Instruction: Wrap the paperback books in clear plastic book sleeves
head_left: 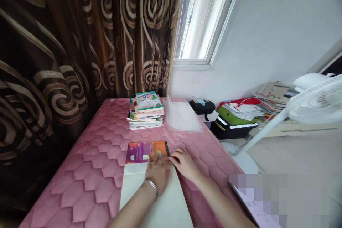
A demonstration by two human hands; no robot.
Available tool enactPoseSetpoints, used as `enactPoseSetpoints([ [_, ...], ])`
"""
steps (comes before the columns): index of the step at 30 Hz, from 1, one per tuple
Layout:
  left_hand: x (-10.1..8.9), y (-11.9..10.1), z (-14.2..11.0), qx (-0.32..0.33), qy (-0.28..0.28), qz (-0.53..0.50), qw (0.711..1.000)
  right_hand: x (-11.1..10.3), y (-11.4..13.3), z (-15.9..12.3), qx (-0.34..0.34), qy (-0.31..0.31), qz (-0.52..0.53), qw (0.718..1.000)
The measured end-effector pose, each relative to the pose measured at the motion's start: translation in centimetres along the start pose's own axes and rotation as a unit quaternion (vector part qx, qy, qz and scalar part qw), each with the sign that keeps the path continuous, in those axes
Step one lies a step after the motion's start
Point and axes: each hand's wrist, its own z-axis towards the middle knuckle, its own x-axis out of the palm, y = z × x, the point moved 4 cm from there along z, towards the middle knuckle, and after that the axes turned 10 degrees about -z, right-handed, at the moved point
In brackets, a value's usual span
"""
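A book with a purple and orange cover (137, 152) lies on the pink quilted mattress, a pale cream sheet or panel (160, 210) reaching from it toward me. Whether the two are joined I cannot tell. My left hand (158, 174), a silver bangle at its wrist, rests flat over the seam between them with fingers spread. At the book's dark right edge, my right hand (184, 164) has its thumb and fingers pinched together on the border. Its fingertips partly hide what they grip.
Behind the book stands a stack of books (146, 114), beside clear plastic sheets (183, 115). A patterned curtain (107, 42) hangs along the left and back. To the right are a white fan (267, 131), a black box (227, 128) and piled papers (275, 96). The lower right corner is pixelated.
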Motion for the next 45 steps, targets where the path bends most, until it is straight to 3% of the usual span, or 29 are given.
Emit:
enactPoseSetpoints([
  [5, 0.4, 0.4, -0.6, 0.024, -0.012, -0.024, 0.999, 0.8, -1.6, 3.2, 0.090, -0.003, -0.023, 0.996],
  [10, 0.4, 0.7, -0.5, 0.022, -0.014, -0.038, 0.999, 0.7, -1.6, 7.5, 0.142, -0.006, -0.043, 0.989],
  [13, 0.6, 0.8, -0.4, 0.026, -0.014, -0.039, 0.999, 0.8, -1.5, 8.7, 0.152, -0.011, -0.050, 0.987],
  [18, 0.9, 1.1, -0.2, 0.027, -0.012, -0.030, 0.999, 1.3, -1.5, 6.2, 0.140, -0.017, -0.052, 0.989],
  [24, 1.2, 1.2, -0.1, 0.037, -0.015, -0.030, 0.999, 0.8, -1.3, 1.9, 0.118, 0.025, -0.027, 0.992],
  [27, 1.3, 1.3, 0.0, 0.039, -0.016, -0.032, 0.999, 0.4, -1.4, 2.7, 0.135, 0.030, -0.027, 0.990],
  [33, 1.2, 1.3, -0.1, 0.037, -0.014, -0.036, 0.999, 0.4, -1.7, 7.6, 0.175, 0.003, -0.036, 0.984],
  [36, 1.0, 1.2, -0.1, 0.035, -0.015, -0.038, 0.999, 0.7, -1.7, 8.6, 0.188, -0.011, -0.048, 0.981],
  [39, 0.9, 1.2, -0.1, 0.034, -0.010, -0.038, 0.999, 1.1, -1.5, 7.8, 0.176, -0.022, -0.053, 0.983],
  [45, 1.1, 1.3, 0.0, 0.037, -0.012, -0.036, 0.999, 0.9, -1.2, 2.9, 0.133, 0.001, -0.030, 0.991],
])
